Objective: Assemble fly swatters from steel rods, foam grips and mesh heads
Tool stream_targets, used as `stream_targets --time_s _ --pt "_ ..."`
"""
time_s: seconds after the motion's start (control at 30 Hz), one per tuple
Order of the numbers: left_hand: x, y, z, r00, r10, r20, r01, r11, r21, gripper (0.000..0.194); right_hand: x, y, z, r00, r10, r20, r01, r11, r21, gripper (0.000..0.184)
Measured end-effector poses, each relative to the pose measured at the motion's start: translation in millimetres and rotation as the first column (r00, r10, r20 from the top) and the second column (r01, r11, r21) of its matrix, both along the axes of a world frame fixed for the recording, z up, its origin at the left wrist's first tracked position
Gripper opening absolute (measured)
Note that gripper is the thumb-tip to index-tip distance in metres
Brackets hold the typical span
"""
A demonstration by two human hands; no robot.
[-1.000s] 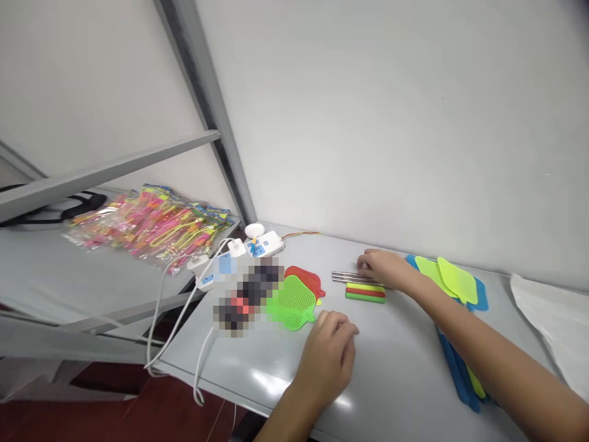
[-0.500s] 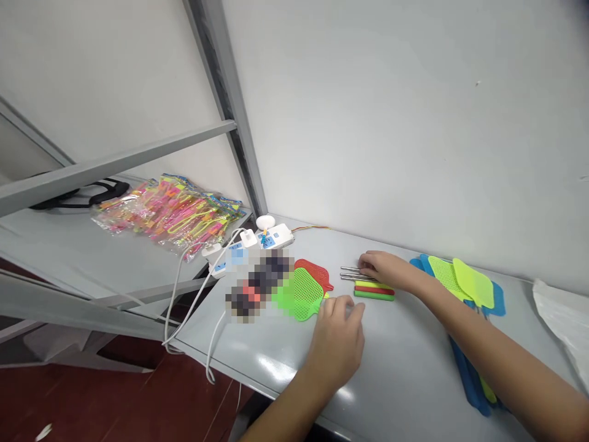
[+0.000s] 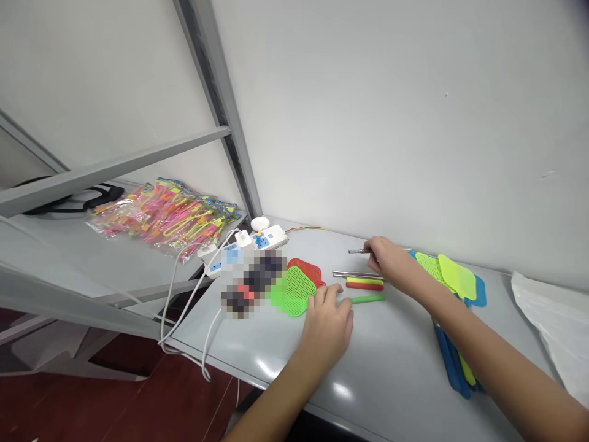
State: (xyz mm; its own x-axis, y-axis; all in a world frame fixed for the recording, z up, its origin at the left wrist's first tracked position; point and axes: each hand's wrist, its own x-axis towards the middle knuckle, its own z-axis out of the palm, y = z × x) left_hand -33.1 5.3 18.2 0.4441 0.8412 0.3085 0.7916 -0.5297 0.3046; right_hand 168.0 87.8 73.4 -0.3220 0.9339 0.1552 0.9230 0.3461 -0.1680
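Observation:
My right hand (image 3: 386,261) grips a thin metal rod (image 3: 358,251), raised a little above the table near the wall. More metal rods (image 3: 356,274) lie below it, beside a yellow tube (image 3: 363,280) and a red tube (image 3: 365,286). The near end of a green handle tube (image 3: 370,299) disappears at the fingers of my left hand (image 3: 329,316), which are curled around it. Left of that hand are a perforated green fly swatter head (image 3: 299,291) and a red one (image 3: 306,270) partly under it.
Blue and yellow fly swatters (image 3: 458,276) are piled on the right, beside a white plastic sheet (image 3: 543,319). Power strips (image 3: 271,236) with white cables stand at the left, near a pixelated dark object (image 3: 253,285). Bagged colourful items (image 3: 170,215) lie beyond the metal frame.
My right hand has picked up a metal rod and lifted it toward the wall. The green tube has shifted away from the red one, toward my left hand.

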Motion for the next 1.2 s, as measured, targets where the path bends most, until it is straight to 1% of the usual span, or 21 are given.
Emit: stream_targets --time_s 0.07,0.13,0.17,0.23,0.27,0.3,0.33,0.37,0.43,0.47,0.5,0.57,0.63,0.7,0.77,0.83,0.9,1.03,1.1,1.2 --pt "1.4 0.6 -1.8 1.000 0.008 0.021 -0.008 1.000 0.007 0.021 -1.8 -20.4 9.4 0.994 -0.014 -0.106 0.019 0.998 0.051 0.020" --pt "4.5 2.5 -5.3 1.000 0.005 0.024 -0.006 1.000 0.006 0.021 -3.4 -41.7 16.5 0.955 -0.049 -0.293 0.081 0.992 0.100 0.017" --pt "6.1 3.1 -6.9 1.000 -0.003 0.019 0.003 1.000 0.003 0.017 -4.0 -52.1 19.4 0.913 -0.069 -0.402 0.127 0.985 0.120 0.015" --pt "8.2 2.2 -8.1 1.000 -0.029 0.010 0.029 1.000 0.004 0.006 -5.1 -71.5 24.4 0.787 -0.086 -0.610 0.218 0.965 0.145 0.010" --pt "8.1 0.3 -6.8 0.999 -0.044 0.008 0.044 0.999 0.009 0.004 -5.9 -80.7 26.9 0.700 -0.074 -0.710 0.257 0.954 0.154 0.009" --pt "7.2 -2.7 -4.0 0.998 -0.064 0.013 0.064 0.998 0.016 0.003 -7.2 -89.5 29.5 0.592 -0.045 -0.805 0.284 0.946 0.156 0.008" --pt "5.3 -6.7 0.0 0.995 -0.091 0.031 0.090 0.996 0.025 0.004 -9.2 -98.0 32.3 0.466 0.000 -0.885 0.293 0.943 0.155 0.008" --pt "2.7 -11.6 5.0 0.990 -0.120 0.070 0.118 0.992 0.037 0.006 -12.0 -106.4 35.2 0.328 0.050 -0.943 0.283 0.948 0.149 0.008" --pt "-3.6 -22.9 15.3 0.963 -0.182 0.200 0.170 0.983 0.072 0.009 -20.3 -122.5 40.8 0.073 0.129 -0.989 0.225 0.964 0.142 0.009" --pt "-6.5 -28.6 19.2 0.937 -0.209 0.280 0.191 0.977 0.092 0.009 -25.7 -130.0 43.1 -0.024 0.152 -0.988 0.190 0.971 0.144 0.011" --pt "-9.0 -34.2 21.4 0.904 -0.233 0.357 0.209 0.972 0.105 0.010 -31.7 -136.9 44.8 -0.097 0.167 -0.981 0.164 0.975 0.149 0.012" --pt "-11.8 -43.9 19.6 0.835 -0.262 0.484 0.258 0.963 0.076 0.010 -44.4 -148.5 46.2 -0.185 0.188 -0.965 0.144 0.976 0.162 0.013" --pt "-12.1 -51.6 10.2 0.771 -0.235 0.591 0.313 0.949 -0.031 0.012 -56.4 -157.0 45.3 -0.238 0.195 -0.951 0.132 0.977 0.167 0.013" --pt "-11.1 -57.5 -3.2 0.735 -0.171 0.656 0.343 0.929 -0.141 0.012 -66.0 -162.6 42.8 -0.279 0.183 -0.943 0.110 0.981 0.158 0.011" --pt "-10.6 -61.8 -15.5 0.723 -0.120 0.680 0.341 0.918 -0.202 0.011 -73.3 -165.9 39.5 -0.311 0.163 -0.936 0.094 0.986 0.141 0.010" --pt "-11.1 -64.8 -22.9 0.720 -0.093 0.688 0.338 0.912 -0.231 0.009 -79.4 -167.1 35.7 -0.334 0.147 -0.931 0.088 0.988 0.125 0.009" --pt "-12.7 -66.3 -24.1 0.714 -0.072 0.697 0.339 0.906 -0.253 0.013 -85.5 -166.4 32.1 -0.353 0.138 -0.925 0.085 0.990 0.115 0.009" --pt "-16.5 -65.2 -15.7 0.711 -0.077 0.699 0.382 0.877 -0.292 0.017 -98.5 -161.6 26.9 -0.377 0.139 -0.916 0.071 0.990 0.121 0.009" --pt "-17.9 -63.4 -12.0 0.711 -0.082 0.699 0.408 0.857 -0.315 0.020 -104.1 -158.9 25.5 -0.359 0.142 -0.922 0.066 0.990 0.127 0.009" --pt "-19.5 -60.6 -10.4 0.699 -0.073 0.711 0.435 0.832 -0.343 0.021 -109.9 -155.2 24.4 -0.302 0.145 -0.942 0.063 0.989 0.132 0.009"
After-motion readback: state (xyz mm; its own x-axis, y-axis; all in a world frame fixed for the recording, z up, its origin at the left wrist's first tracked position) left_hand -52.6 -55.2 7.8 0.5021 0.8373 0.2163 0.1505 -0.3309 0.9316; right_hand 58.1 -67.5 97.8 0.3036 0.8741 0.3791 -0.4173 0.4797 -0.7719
